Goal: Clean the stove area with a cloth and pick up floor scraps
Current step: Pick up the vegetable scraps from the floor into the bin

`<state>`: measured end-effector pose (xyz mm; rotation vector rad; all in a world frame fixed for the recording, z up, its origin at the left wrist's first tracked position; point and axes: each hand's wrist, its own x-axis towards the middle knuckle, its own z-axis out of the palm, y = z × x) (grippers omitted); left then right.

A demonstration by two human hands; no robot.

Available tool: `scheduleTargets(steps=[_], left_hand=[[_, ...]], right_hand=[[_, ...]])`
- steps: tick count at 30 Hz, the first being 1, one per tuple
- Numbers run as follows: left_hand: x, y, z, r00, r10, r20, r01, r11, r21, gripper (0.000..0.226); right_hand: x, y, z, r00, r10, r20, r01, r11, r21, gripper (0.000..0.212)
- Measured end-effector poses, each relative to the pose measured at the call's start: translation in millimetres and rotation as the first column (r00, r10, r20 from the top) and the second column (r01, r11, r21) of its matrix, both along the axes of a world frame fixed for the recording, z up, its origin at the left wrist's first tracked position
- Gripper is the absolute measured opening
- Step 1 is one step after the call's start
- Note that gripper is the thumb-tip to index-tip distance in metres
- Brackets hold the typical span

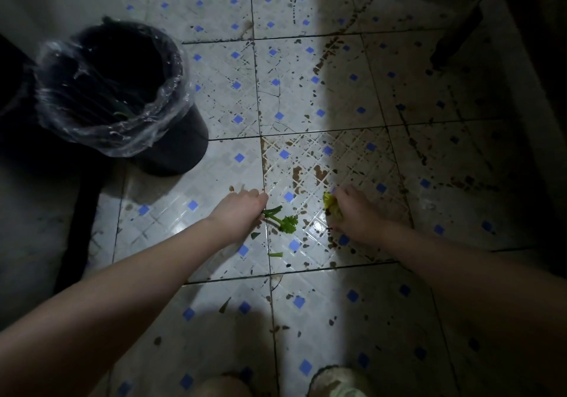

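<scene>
Your left hand (242, 209) pinches the stem end of the leafy green herb sprig (282, 221), which trails rightward from that grip. Your right hand (357, 212) curls round a yellow-green leaf scrap (329, 204). The plastic-lined black bin (181, 145) lies far-left of the left grip, nearer that hand.

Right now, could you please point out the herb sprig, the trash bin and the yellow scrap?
herb sprig (288, 223): head view, leafy end.
trash bin (184, 148): head view, dark side wall.
yellow scrap (329, 201): head view, exposed top.
</scene>
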<state>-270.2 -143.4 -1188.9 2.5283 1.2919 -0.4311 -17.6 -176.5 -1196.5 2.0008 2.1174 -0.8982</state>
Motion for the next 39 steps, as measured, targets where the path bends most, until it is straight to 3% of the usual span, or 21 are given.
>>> scheduleTargets(steps=[6, 10, 26, 32, 39], left_hand=[[5.4, -7.0, 0.9, 0.998, -0.068, 0.006, 0.068, 0.997, 0.022, 0.017], [12.1, -12.0, -1.3, 0.996, -0.093, 0.014, 0.093, 0.995, 0.023, 0.020], [32.6, -14.9, -16.4, 0.994, -0.055, 0.089, 0.063, 0.995, -0.083, 0.021], [36.2, -14.4, -21.0, 0.995, -0.098, 0.006, 0.098, 0.994, -0.053, 0.014], [39.0, -13.7, -15.7, 0.991, -0.125, -0.056, 0.123, 0.992, -0.027, 0.030]], right_hand=[[6.0, 2.7, -4.5, 0.999, 0.048, 0.001, -0.048, 0.997, 0.054, 0.024], [9.3, 6.8, -4.5, 0.999, 0.040, -0.033, -0.040, 0.999, 0.016, 0.026], [10.2, 8.6, 2.0, 0.994, 0.036, -0.102, -0.036, 0.999, 0.007, 0.011], [10.5, 7.2, 0.8, 0.992, 0.054, -0.113, -0.052, 0.998, 0.021, 0.017], [10.2, 8.5, 5.5, 0.993, 0.043, -0.111, -0.039, 0.998, 0.039, 0.015]])
